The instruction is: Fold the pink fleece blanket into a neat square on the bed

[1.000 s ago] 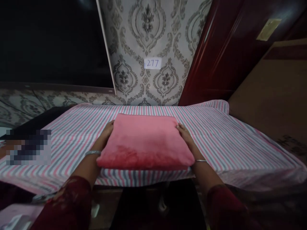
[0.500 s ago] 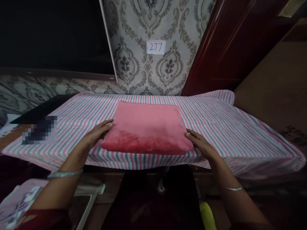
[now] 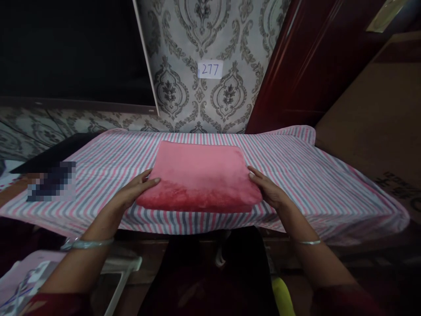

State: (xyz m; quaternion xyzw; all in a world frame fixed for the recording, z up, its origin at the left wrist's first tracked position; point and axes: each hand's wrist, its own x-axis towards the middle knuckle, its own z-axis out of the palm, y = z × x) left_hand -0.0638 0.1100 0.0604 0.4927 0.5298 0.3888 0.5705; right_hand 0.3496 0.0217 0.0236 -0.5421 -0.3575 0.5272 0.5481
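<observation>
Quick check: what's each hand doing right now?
Left hand: open, touching the left edge of the folded pink plush cloth, gripping nothing.
Right hand: open, touching the cloth's right edge.

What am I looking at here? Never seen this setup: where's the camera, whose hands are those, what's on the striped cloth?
No machine here: the picture comes from a camera on a person's head, looking forward and down, so both arms rising from the bottom are that person's own. The left hand and right hand are open, fingers touching opposite sides of a folded pink towel. Nothing is gripped or lifted; the towel lies flat on the striped cloth spread out beneath it. A label on the patterned wall behind reads 277.
</observation>
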